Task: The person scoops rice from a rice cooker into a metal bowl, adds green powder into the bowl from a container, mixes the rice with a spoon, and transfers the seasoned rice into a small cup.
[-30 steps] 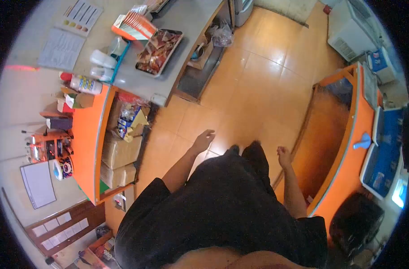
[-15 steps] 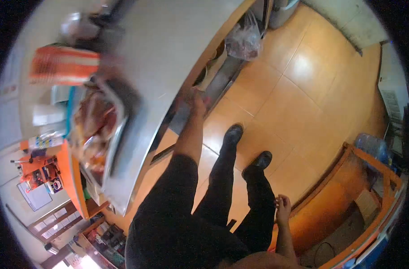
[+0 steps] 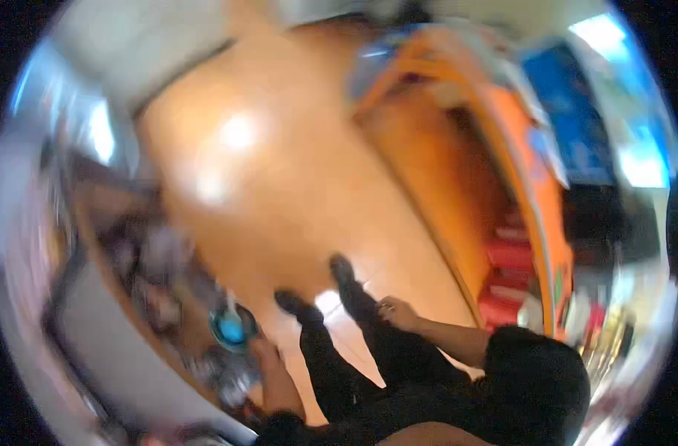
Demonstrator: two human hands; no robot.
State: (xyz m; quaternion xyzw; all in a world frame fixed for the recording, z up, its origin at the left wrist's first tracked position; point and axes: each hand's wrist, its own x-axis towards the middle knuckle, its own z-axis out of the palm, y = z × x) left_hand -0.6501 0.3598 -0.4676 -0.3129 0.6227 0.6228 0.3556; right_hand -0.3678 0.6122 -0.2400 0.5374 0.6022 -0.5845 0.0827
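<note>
1. The person (image 3: pixel 458 398) is standing on the orange floor (image 3: pixel 279 149), both shoes (image 3: pixel 290 301) pointing forward.
2. The left hand (image 3: pixel 267 355) is reaching low, its fingers meeting the near edge of a dark bowl (image 3: pixel 248 316). Blur is hiding the grip; I cannot tell whether it is closing on the rim or only touching.
3. The bowl is sitting just beside the long edge of the grey tabletop (image 3: pixel 105 334), something blue (image 3: pixel 231 328) showing inside. Whether a shelf is bearing it, I cannot tell.
4. Clear plastic (image 3: pixel 164 249) is lying farther along that side.
5. The right hand (image 3: pixel 400 312) is hanging before the thigh, fingers curling loosely; I cannot tell how wide its grip is.
6. An orange cabinet (image 3: pixel 420 193) is standing on the right, red items (image 3: pixel 508 279) filling its near end.
</note>
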